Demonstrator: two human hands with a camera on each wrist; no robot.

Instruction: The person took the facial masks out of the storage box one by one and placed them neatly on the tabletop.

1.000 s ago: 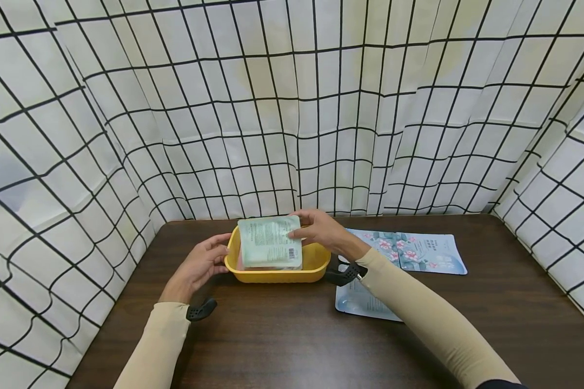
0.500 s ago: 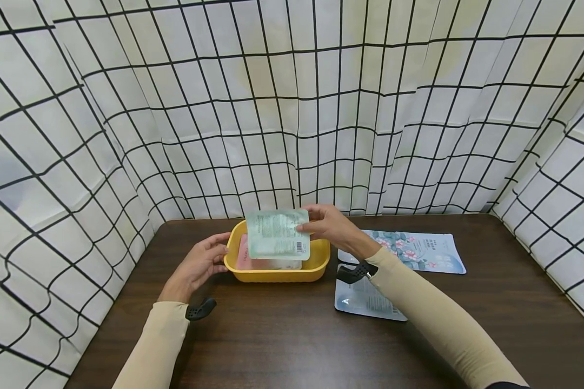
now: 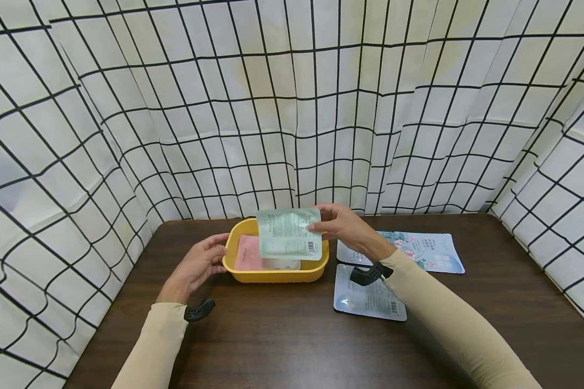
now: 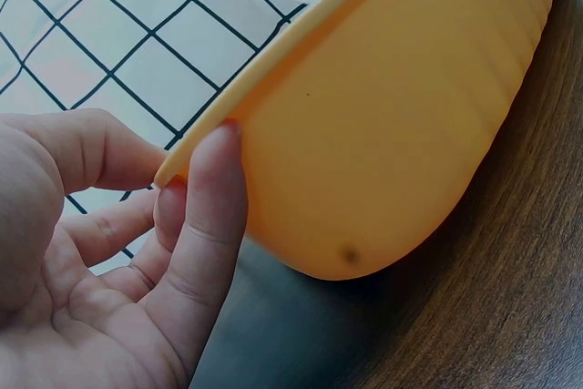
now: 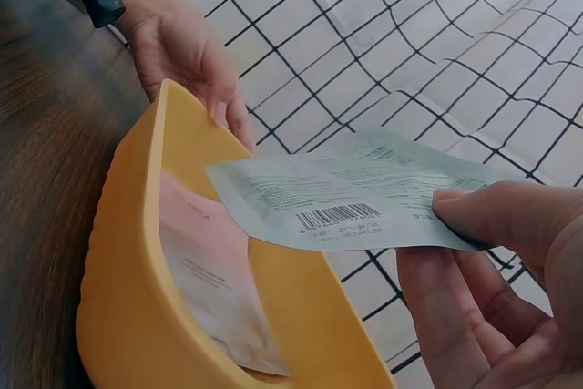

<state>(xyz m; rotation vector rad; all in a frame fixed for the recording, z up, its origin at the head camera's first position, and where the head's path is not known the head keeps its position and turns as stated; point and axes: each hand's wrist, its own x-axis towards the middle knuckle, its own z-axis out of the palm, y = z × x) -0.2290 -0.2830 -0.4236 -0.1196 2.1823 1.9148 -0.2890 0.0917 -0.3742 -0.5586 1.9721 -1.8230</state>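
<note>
My right hand [image 3: 338,222] pinches the right side of a pale green sheet mask packet [image 3: 287,235] between thumb and fingers. Printed text and a barcode face up on the packet [image 5: 337,198], which is raised over a yellow plastic basket [image 3: 277,276]. Inside the basket lies a pink and white packet [image 3: 248,254], partly covered by the green one in the head view. My left hand [image 3: 201,265] pinches the basket's left rim, thumb on one side and fingers on the other, as the left wrist view shows at the rim [image 4: 273,56].
Right of the basket, blue packets with pink flowers [image 3: 433,251] lie flat on the dark wooden table [image 3: 282,335], partly behind my right forearm. Nearer me is another light blue packet [image 3: 365,294], printed side up. A white curtain with black grid lines [image 3: 321,119] encloses the table.
My right hand has lifted the green packet and carried it to the right, uncovering more of the pink packet. The left hand stays at the basket's rim.
</note>
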